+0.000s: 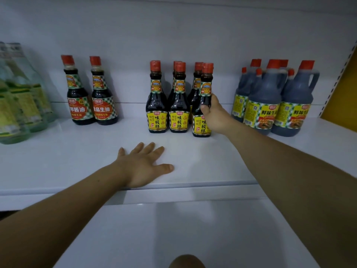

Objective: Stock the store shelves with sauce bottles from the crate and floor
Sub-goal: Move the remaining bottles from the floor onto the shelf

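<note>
On the white shelf (251, 161) our right hand (212, 117) grips a yellow-label sauce bottle (201, 105) beside its matching row, likely to keep brands grouped, while our left hand (143, 165) lies flat and spread, apparently bracing us.

One wide-angle camera, worn on the head, faces the white shelf (77, 155) head-on and tilts slightly down. It is near enough that both forearms stretch in from 7 and 4 o'clock. The left hand (143, 167) lies flat near centre. The right hand (214, 117) grips a sauce bottle (205, 88) toward 1 o'clock. The back panel (173, 26) fills 12 o'clock.
</note>
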`<action>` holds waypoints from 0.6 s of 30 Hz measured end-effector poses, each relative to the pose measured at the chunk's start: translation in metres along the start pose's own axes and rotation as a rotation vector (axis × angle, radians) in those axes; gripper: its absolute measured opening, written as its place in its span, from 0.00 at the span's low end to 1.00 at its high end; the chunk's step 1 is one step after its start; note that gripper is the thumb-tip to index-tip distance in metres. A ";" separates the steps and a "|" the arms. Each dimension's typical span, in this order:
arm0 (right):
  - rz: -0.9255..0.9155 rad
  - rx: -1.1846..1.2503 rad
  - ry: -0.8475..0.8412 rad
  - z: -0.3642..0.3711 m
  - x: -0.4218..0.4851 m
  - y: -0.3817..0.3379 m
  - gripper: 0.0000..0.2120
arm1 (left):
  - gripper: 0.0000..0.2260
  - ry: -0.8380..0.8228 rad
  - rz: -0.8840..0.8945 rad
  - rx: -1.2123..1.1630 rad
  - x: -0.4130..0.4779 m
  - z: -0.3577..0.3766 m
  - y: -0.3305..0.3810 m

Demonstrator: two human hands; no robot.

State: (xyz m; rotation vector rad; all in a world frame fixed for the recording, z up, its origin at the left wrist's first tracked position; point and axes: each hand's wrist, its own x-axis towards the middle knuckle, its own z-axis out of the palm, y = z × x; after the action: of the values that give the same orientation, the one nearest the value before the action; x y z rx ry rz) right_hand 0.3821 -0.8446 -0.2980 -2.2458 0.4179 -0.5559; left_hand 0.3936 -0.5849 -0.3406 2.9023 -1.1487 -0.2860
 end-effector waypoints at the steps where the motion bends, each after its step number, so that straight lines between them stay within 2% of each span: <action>1: -0.006 0.009 0.004 0.002 0.003 0.001 0.22 | 0.35 -0.002 -0.002 0.000 0.000 0.000 0.000; 18: -0.020 0.061 0.048 0.015 0.027 0.010 0.22 | 0.34 -0.008 -0.007 -0.017 0.000 0.001 0.000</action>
State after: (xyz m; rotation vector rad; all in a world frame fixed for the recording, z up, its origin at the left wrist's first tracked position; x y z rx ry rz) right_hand 0.4117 -0.8539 -0.3074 -2.1842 0.3972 -0.6258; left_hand 0.3937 -0.5847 -0.3413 2.8936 -1.1318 -0.3059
